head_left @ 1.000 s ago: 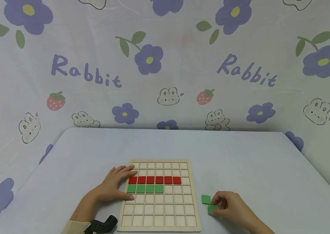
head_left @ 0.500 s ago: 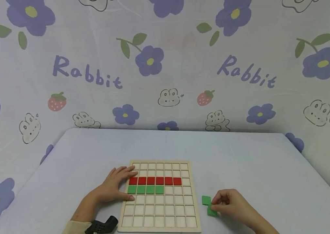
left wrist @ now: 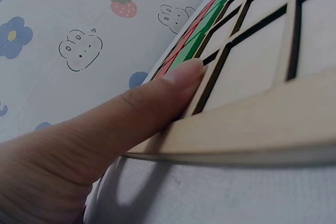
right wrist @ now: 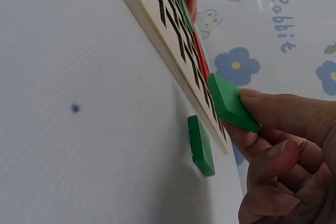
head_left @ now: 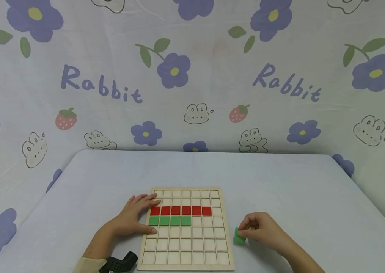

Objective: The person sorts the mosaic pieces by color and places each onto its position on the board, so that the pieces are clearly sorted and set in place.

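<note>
My right hand (head_left: 264, 231) pinches a green square tile (right wrist: 231, 104) between thumb and fingers, raised off the table beside the board's right edge. Another green tile (right wrist: 201, 146) lies on the table just below it; in the head view the two overlap. My left hand (head_left: 129, 218) rests with spread fingers on the left side of a wooden grid board (head_left: 225, 231). Its thumb (left wrist: 181, 74) lies across the board's frame. A row of red tiles (head_left: 186, 211) sits in the grid, and directly nearer me is a shorter row of green tiles (head_left: 175, 221).
The board lies near the front of a white-covered table (head_left: 281, 182). A black device (head_left: 120, 262) is strapped at the left wrist. Behind the table hangs a patterned cloth (head_left: 212, 76) with flowers and rabbits.
My right hand has lifted one of the two loose green tiles and moved it slightly left and away from me, over the other. The left hand and board stay put.
</note>
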`<control>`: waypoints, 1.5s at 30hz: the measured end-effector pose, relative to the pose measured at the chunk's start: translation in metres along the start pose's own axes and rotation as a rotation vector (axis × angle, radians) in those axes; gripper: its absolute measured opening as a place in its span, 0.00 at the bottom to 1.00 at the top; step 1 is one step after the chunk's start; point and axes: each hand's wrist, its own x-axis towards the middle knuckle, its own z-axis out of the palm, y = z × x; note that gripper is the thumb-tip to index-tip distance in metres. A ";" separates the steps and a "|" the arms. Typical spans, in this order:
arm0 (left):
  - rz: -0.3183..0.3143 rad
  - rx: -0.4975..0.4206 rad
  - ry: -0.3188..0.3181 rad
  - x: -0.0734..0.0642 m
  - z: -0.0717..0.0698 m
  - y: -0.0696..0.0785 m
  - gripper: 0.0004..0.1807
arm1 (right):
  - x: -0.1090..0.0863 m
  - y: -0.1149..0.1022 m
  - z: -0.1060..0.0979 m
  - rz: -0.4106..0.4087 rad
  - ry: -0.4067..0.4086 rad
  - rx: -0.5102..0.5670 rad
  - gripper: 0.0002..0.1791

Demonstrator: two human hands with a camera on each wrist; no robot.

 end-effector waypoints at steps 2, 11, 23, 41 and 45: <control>-0.004 0.001 -0.001 0.000 0.000 0.000 0.48 | 0.002 -0.004 0.002 -0.004 -0.003 -0.001 0.13; -0.012 -0.013 -0.002 0.000 -0.001 0.000 0.48 | 0.013 -0.017 0.011 -0.062 -0.031 0.003 0.12; 0.005 -0.025 0.004 0.000 -0.001 0.000 0.47 | 0.027 -0.028 0.020 -0.049 -0.018 0.003 0.11; -0.018 -0.018 0.001 -0.001 0.000 0.000 0.47 | 0.050 -0.033 0.036 -0.096 -0.030 0.005 0.09; -0.022 -0.017 0.001 0.000 -0.001 -0.001 0.47 | 0.055 -0.035 0.040 -0.117 -0.043 0.010 0.10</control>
